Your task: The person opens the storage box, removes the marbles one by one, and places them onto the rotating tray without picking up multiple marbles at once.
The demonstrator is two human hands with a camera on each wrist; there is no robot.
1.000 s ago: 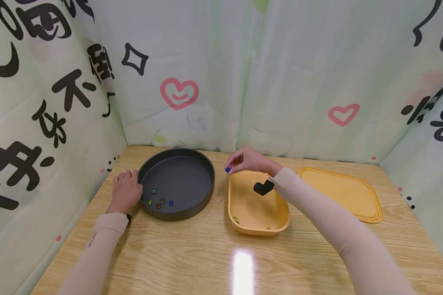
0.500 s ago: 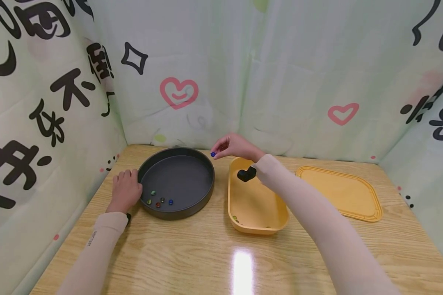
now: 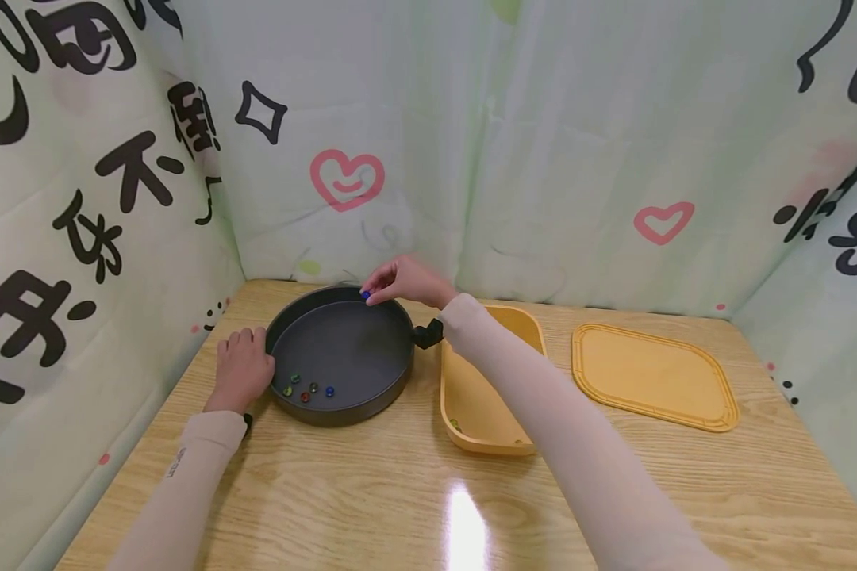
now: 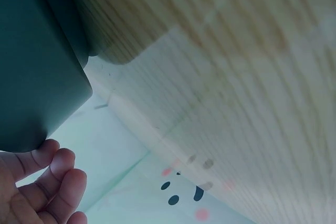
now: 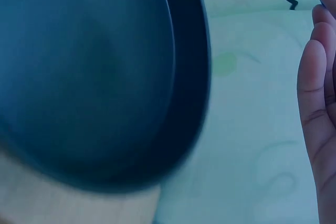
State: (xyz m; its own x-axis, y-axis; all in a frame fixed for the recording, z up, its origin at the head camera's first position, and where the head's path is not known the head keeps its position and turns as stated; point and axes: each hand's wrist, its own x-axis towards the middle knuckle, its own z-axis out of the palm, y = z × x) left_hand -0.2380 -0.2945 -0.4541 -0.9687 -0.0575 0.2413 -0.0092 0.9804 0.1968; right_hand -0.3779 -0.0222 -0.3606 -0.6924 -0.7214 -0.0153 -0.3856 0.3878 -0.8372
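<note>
A round dark grey pan (image 3: 350,341) lies on the table with several small glass marbles (image 3: 305,396) near its front left. My left hand (image 3: 244,366) grips the pan's left rim; in the left wrist view its curled fingers (image 4: 58,171) touch the pan wall (image 4: 42,77). Above the pan's back right rim, my right hand (image 3: 410,281) pinches a blue marble (image 3: 366,295) between thumb and fingertips. In the right wrist view the right hand (image 5: 317,87) is at the right edge, and the marble is almost entirely hidden.
Right of the pan stands a yellow-orange rectangular tub (image 3: 471,412), partly covered by my right forearm, with a few marbles at its front end. A matching lid (image 3: 653,377) lies flat farther right. Printed curtains (image 3: 557,159) enclose the back and sides of the wooden table (image 3: 343,492).
My right hand has moved left, from above the tub to over the pan's back right rim, carrying the blue marble. The left hand stays at the pan's left rim.
</note>
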